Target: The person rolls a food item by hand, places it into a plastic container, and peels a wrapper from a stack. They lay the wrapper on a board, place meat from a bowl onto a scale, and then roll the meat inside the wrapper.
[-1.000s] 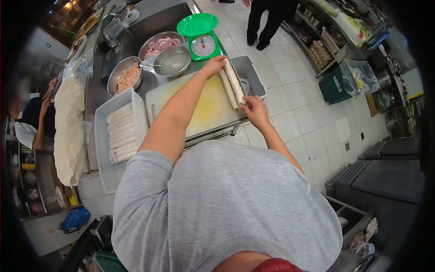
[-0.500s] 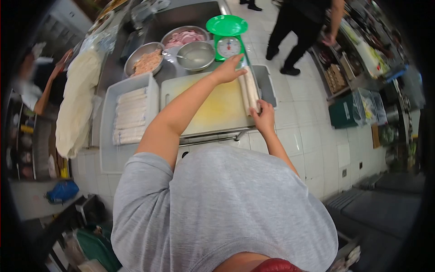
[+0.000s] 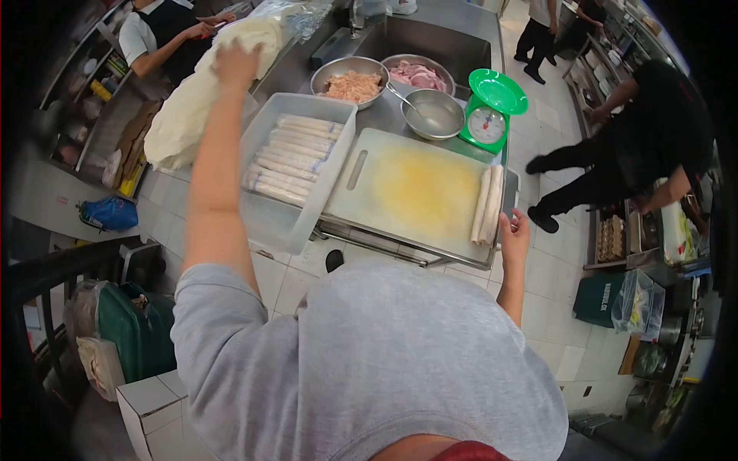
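Well, my left grip (image 3: 237, 64) (too blurred to tell if it's closed) is at the pale heap (image 3: 183, 115); my right grip (image 3: 516, 228), loosely parted, is just beside the rolls (image 3: 487, 204) on the board (image 3: 415, 192).

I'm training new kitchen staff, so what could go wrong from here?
The two rolls lie along the right edge of the board, with the right hand close by; a nudge might roll them off. The spoon sticks out past the rim of its bowl, so it could get knocked. The tub seems to overhang the table, so a bump might tip it.
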`<action>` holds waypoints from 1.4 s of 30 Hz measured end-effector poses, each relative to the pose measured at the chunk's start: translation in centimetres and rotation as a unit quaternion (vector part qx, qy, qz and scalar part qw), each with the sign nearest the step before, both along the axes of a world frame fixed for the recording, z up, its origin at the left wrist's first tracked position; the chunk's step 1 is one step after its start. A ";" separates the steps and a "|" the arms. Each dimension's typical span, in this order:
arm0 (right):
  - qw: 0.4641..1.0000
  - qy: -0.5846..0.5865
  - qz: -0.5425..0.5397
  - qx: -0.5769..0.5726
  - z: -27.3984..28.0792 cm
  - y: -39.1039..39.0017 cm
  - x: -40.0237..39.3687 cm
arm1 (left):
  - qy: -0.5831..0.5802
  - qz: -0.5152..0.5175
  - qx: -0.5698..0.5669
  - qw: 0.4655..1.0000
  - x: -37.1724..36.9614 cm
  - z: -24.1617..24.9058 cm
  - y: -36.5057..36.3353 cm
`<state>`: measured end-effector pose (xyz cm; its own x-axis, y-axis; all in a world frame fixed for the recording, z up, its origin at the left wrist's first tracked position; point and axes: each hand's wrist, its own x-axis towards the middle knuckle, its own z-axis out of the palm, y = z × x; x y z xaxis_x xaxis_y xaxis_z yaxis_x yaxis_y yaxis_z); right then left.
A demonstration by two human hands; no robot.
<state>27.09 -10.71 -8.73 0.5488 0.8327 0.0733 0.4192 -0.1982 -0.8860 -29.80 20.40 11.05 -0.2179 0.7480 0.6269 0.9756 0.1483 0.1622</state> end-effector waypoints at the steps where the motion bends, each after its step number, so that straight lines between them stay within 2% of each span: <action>1: 1.000 -0.002 0.005 0.011 0.1 0.4 0.0 | -0.012 0.080 -0.056 0.995 -2.0 0.9 -0.9; 2: 1.000 -0.005 0.011 0.023 0.3 0.7 -0.1 | -0.025 0.159 -0.111 0.981 -3.6 1.7 -1.7; 4: 0.999 -0.013 0.021 0.034 1.3 1.4 -0.6 | -0.058 0.235 -0.171 0.955 -6.4 2.1 -1.8; 7: 0.999 -0.020 0.028 0.040 2.8 1.9 -2.2 | -0.014 0.197 -0.142 0.970 -6.9 2.3 -0.8; 9: 0.998 -0.015 0.025 0.056 2.9 2.3 -3.0 | 0.024 0.111 -0.083 0.990 -5.8 2.1 1.1; 14: 0.998 -0.031 0.010 0.048 2.7 2.2 -3.9 | 0.047 -0.058 0.045 0.996 -3.8 1.4 11.7; 17: 0.999 -0.030 -0.028 0.021 2.6 1.3 -4.4 | 0.101 -0.097 0.048 0.989 -0.7 2.6 15.9; 22: 0.996 -0.018 -0.080 -0.023 2.3 0.0 -5.3 | 0.210 -0.073 -0.023 0.975 3.7 3.8 20.1; 25: 0.995 -0.024 -0.090 -0.047 2.1 -0.3 -5.4 | 0.185 -0.025 -0.069 0.980 4.9 4.1 20.8; 26: 0.994 -0.027 -0.092 -0.055 2.3 -0.4 -5.4 | 0.180 0.019 -0.087 0.980 4.7 3.6 21.5; 29: 0.992 -0.042 -0.099 -0.064 3.1 0.1 -5.7 | -0.007 0.070 -0.233 0.970 2.5 3.6 24.6; 32: 0.991 -0.065 -0.100 -0.062 2.6 0.3 -4.7 | 0.061 0.077 -0.120 0.988 0.9 2.3 26.8; 35: 0.991 -0.071 -0.098 -0.063 2.6 0.7 -4.0 | 0.062 0.091 -0.054 0.993 -0.1 4.1 26.6; 39: 0.990 -0.077 -0.095 -0.071 3.2 1.8 -4.1 | 0.211 0.092 0.137 0.963 -1.0 4.4 27.5; 42: 0.990 -0.073 -0.082 -0.083 3.2 2.5 -4.5 | 0.310 -0.029 0.144 0.939 0.2 1.5 26.7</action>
